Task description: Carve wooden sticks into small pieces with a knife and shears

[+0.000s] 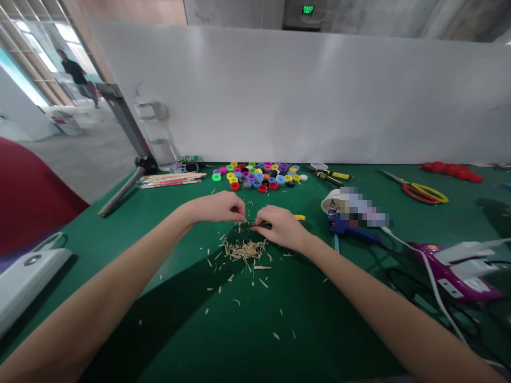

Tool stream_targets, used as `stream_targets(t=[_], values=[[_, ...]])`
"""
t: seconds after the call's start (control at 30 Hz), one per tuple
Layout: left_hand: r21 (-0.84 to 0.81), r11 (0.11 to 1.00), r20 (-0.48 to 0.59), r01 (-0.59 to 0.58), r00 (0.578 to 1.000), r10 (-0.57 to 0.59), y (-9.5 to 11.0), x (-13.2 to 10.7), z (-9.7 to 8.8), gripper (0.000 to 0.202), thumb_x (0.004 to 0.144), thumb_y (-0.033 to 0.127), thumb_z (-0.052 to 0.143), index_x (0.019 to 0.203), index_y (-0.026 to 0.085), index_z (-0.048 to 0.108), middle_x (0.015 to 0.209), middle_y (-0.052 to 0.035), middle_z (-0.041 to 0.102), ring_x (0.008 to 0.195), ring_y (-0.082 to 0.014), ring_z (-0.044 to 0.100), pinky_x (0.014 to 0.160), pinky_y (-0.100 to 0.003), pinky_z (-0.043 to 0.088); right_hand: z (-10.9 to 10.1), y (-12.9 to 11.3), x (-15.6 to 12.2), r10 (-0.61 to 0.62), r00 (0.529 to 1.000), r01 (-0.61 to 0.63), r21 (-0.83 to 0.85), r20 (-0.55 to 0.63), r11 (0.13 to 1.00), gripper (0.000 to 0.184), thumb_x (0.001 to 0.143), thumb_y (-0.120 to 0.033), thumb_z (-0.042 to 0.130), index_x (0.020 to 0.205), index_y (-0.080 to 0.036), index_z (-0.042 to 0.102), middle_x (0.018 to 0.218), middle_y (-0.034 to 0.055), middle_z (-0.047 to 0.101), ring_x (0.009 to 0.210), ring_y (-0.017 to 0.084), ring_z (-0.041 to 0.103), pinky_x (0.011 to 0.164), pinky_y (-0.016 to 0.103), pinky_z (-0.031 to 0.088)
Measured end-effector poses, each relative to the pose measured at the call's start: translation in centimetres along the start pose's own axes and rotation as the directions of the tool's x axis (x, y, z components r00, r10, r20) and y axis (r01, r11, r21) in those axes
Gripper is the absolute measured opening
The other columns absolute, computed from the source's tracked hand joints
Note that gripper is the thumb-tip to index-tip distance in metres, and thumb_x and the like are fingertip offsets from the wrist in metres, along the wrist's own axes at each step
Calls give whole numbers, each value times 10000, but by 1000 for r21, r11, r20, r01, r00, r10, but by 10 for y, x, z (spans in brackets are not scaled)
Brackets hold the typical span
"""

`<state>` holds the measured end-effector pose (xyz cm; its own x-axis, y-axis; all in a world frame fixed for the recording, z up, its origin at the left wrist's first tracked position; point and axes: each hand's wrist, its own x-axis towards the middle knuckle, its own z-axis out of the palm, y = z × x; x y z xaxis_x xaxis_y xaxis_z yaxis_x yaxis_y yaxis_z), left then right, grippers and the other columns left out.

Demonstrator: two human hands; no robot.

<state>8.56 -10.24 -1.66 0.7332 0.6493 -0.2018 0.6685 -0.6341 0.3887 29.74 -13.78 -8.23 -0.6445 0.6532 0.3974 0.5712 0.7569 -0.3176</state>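
Observation:
My left hand [221, 207] and my right hand [281, 226] meet almost fingertip to fingertip over the middle of the table. Both have their fingers closed in a pinch. Something small and dark shows between the fingertips, but what it is I cannot make out. Just below the hands lies a pile of pale wood slivers [244, 250], with more slivers scattered around it. A yellow piece [299, 217] sticks out from behind my right hand; whether that hand holds it I cannot tell. Colourful bottle caps [255, 177] lie in a cluster beyond both hands.
Thin wooden sticks [173, 179] lie at the back left. On the right are pliers [333, 175], a blue glue gun [353, 231], scissors [419, 189] and a purple power strip [451, 274] with cables. A white panel [311, 96] stands behind the green table [247, 346]. A person [75, 74] is far off.

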Motion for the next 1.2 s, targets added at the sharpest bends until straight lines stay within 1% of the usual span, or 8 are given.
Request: stream_targets(t=[0.17, 0.37, 0.57, 0.8, 0.9, 0.97, 1.13, 1.2], values=[[-2, 1000, -4, -12, 1000, 12, -4, 2, 2, 263, 813, 393, 502, 774, 179, 650, 693, -11, 621, 561, -98, 477, 522, -248, 337, 6, 3, 1, -9, 1000, 9, -37, -5, 999, 123, 854, -259, 556, 754, -191, 533, 771, 20, 600, 772, 140, 512, 626, 253, 321], [-16, 998, 7, -59, 998, 59, -6, 2, 2, 205, 806, 316, 494, 792, 185, 652, 708, 2, 618, 569, -88, 477, 531, -234, 345, 6, 3, 3, 5, 1000, -6, -53, -17, 999, 131, 843, -272, 573, 746, -192, 535, 754, 15, 594, 754, 136, 508, 621, 254, 319], [-28, 997, 17, -76, 997, 76, -3, 1, 3, 191, 798, 299, 491, 780, 187, 645, 669, 3, 589, 556, -97, 457, 510, -242, 334, 7, 7, 9, 30, 998, -28, -33, 63, 999, 137, 806, -284, 618, 723, -198, 550, 728, -3, 591, 692, 126, 506, 603, 252, 318], [-36, 996, 29, -78, 996, 79, 2, 2, 3, 180, 785, 282, 493, 770, 181, 641, 651, 3, 572, 549, -97, 449, 506, -246, 333, 12, 8, 14, 30, 993, -22, -73, 113, 997, 104, 791, -272, 636, 756, -192, 579, 744, 5, 607, 688, 132, 522, 584, 250, 323], [-26, 997, 25, -70, 997, 70, 2, 2, 2, 186, 787, 299, 496, 772, 181, 639, 668, -2, 589, 565, -99, 466, 514, -244, 339, 13, 5, 12, 29, 994, -20, -84, 106, 996, 106, 795, -275, 632, 764, -193, 573, 750, 9, 602, 701, 137, 526, 579, 249, 325], [-22, 998, 14, -50, 999, 50, -1, 2, 2, 206, 796, 326, 495, 774, 179, 638, 692, -9, 606, 572, -99, 478, 518, -241, 340, 12, 3, 9, 11, 995, -3, -81, 102, 997, 103, 809, -270, 614, 755, -198, 562, 742, 5, 597, 714, 140, 521, 587, 250, 328], [-35, 999, -9, 16, 1000, -17, -10, 0, 1, 258, 813, 382, 484, 794, 175, 636, 755, -27, 644, 602, -105, 504, 539, -245, 348, 8, 0, 2, -96, 987, 103, -48, 125, 994, 124, 858, -238, 542, 742, -196, 541, 729, 4, 592, 716, 134, 499, 654, 265, 350], [-24, 999, -11, 28, 1000, -28, -11, 0, 0, 271, 813, 399, 487, 790, 174, 638, 755, -29, 645, 606, -108, 507, 545, -248, 349, 7, 0, 0, -111, 989, 115, -30, 98, 993, 129, 866, -233, 530, 744, -191, 536, 732, 9, 590, 721, 133, 492, 660, 261, 353]])
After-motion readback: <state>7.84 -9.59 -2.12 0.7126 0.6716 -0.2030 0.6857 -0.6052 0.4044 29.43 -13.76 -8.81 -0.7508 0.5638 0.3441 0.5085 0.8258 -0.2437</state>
